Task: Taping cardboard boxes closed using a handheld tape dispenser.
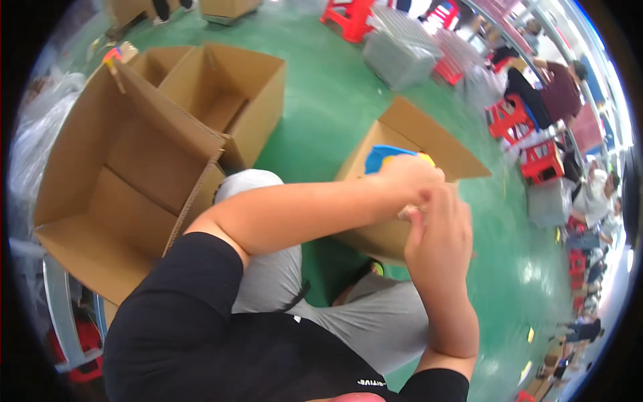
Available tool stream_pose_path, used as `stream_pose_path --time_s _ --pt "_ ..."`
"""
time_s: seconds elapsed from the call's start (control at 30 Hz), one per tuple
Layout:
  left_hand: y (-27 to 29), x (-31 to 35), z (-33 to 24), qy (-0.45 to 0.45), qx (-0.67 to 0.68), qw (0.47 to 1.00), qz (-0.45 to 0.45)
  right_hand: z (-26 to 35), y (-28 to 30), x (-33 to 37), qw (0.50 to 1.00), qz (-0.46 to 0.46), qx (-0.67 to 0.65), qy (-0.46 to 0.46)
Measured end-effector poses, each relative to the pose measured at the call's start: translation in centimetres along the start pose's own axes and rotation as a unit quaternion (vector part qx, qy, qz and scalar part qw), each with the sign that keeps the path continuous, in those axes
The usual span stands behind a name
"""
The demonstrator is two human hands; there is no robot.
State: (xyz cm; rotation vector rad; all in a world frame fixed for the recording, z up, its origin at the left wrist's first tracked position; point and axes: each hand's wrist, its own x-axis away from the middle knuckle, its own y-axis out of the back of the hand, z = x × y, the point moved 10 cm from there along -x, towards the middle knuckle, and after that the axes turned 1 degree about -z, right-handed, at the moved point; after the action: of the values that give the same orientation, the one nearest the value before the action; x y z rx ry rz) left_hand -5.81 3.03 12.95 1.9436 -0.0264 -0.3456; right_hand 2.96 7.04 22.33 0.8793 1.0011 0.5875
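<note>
Both hands meet over an open cardboard box (362, 157) on the floor in front of me. My left hand (407, 179) reaches across from the left, closed, its back toward the view. Beside it and just touching, my right hand (439, 231) comes up from below with fingers bent toward the thumb, slightly smeared by motion. What they pinch between them, if anything, is hidden by the fingers. A blue plastic-looking item (380, 158) with some yellow shows in the box behind my left hand; its kind cannot be made out.
A large open cardboard box (134, 181) stands close at my left, with another open box (234, 94) behind it. Farther off are a grey wrapped stack (402, 57), red stools (509, 119) and seated people along the right. The floor (315, 87) is green.
</note>
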Motion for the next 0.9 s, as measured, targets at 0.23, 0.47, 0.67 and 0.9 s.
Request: stream_pose_path --time_s 0.23,0.47,0.67,0.9 --pt "4.6 1.6 2.6 0.141 0.188 0.969 -0.072 -5.7 3.9 -1.7 0.998 -0.061 -0.017 0.029" --pt "8.1 1.7 3.8 0.117 0.370 0.912 -0.131 -18.1 3.9 -1.0 0.946 -0.074 -0.301 -0.098" --pt "8.4 1.8 3.5 0.070 0.484 0.861 -0.136 -16.0 0.4 -1.5 0.827 -0.061 -0.549 -0.103" --pt "9.4 2.2 3.2 -0.008 0.571 0.807 -0.148 -16.9 0.6 -0.8 0.721 -0.038 -0.679 -0.129"
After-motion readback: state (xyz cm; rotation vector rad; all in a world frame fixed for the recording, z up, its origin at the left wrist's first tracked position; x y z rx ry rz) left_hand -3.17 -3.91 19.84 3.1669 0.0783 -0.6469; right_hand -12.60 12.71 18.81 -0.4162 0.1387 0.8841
